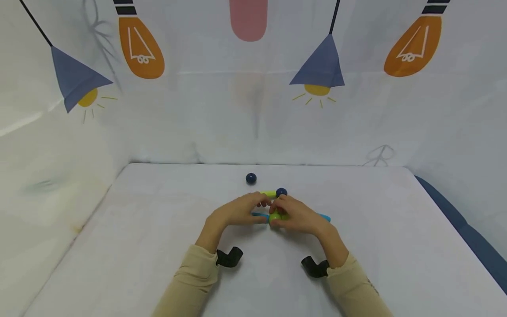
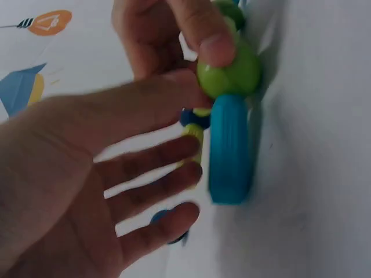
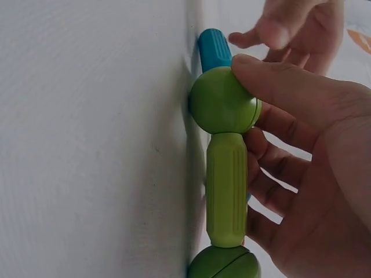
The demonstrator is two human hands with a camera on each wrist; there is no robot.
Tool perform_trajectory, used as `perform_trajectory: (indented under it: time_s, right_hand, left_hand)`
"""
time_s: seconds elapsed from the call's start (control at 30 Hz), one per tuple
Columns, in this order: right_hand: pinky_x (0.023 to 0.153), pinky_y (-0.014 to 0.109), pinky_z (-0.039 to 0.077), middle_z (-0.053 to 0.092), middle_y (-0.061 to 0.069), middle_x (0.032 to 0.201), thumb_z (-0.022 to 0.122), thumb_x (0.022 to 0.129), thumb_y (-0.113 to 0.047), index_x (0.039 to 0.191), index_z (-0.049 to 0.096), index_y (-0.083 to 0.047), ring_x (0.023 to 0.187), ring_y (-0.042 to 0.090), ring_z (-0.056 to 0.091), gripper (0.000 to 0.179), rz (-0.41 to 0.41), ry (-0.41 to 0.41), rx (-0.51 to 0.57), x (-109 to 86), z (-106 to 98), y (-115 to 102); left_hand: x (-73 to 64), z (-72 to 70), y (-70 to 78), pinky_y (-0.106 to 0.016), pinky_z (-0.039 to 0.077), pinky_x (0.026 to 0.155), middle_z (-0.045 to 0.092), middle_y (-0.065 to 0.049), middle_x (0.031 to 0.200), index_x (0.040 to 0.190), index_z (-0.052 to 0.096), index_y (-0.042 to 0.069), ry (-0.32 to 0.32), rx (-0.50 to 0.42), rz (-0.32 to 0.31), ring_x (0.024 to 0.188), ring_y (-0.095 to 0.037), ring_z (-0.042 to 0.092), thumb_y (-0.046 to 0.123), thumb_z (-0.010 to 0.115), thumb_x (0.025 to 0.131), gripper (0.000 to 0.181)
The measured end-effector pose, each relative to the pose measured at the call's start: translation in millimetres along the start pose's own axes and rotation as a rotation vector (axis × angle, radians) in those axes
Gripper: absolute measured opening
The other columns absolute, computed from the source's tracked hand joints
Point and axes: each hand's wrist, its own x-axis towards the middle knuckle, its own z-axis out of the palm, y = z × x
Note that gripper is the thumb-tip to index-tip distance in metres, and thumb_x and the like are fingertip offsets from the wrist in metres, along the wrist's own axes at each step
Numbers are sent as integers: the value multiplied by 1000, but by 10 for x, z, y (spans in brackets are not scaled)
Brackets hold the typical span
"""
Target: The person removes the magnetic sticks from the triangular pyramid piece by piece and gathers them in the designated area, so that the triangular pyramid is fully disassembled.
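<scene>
My right hand [image 1: 299, 216] pinches a green ball [image 3: 220, 101] between thumb and fingers, low on the white table. A blue ribbed stick [image 2: 229, 153] joins one side of that ball; a light green ribbed stick [image 3: 226, 191] joins the other and leads to a second green ball [image 3: 223, 266]. My left hand [image 1: 237, 210] is beside the blue stick, its fingers spread and extended with nothing gripped. Its thumb reaches close to the pinched ball in the left wrist view. Another blue stick [image 1: 325, 217] shows past my right hand, partly hidden by it.
Behind the hands, a yellow-green stick [image 1: 268, 193] meets a navy ball [image 1: 281, 192]. Farther back lies a loose navy ball [image 1: 251, 178]. A white table [image 1: 138, 246] extends around, with a printed lamp-and-bulb sheet [image 1: 222, 119] rising at its back edge.
</scene>
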Motion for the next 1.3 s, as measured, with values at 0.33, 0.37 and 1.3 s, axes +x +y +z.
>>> perform_trajectory:
  time_s: [0.33,0.37,1.3]
  right_hand:
    - [67,21,39,49,-2,90,71,84,-24,100,62,-16,79,11,44,20,-31,-4,6,-2,0,4]
    - [66,21,39,48,-2,89,70,84,-24,99,62,-16,78,11,44,20,-31,1,0,-5,10,5]
    - [70,23,41,48,-4,90,70,84,-25,99,59,-18,80,10,45,19,-24,-41,-15,-21,-2,-12]
  left_hand:
    - [0,154,-36,-24,44,80,63,3,95,101,62,12,-37,-7,-19,86,-11,54,19,70,85,19]
    - [-2,160,-51,-24,44,79,63,2,95,101,62,11,-37,-10,-4,86,-11,54,19,70,86,18]
    - [-333,-215,-578,-39,47,89,62,-2,98,106,64,11,257,7,-92,96,-20,58,11,68,86,21]
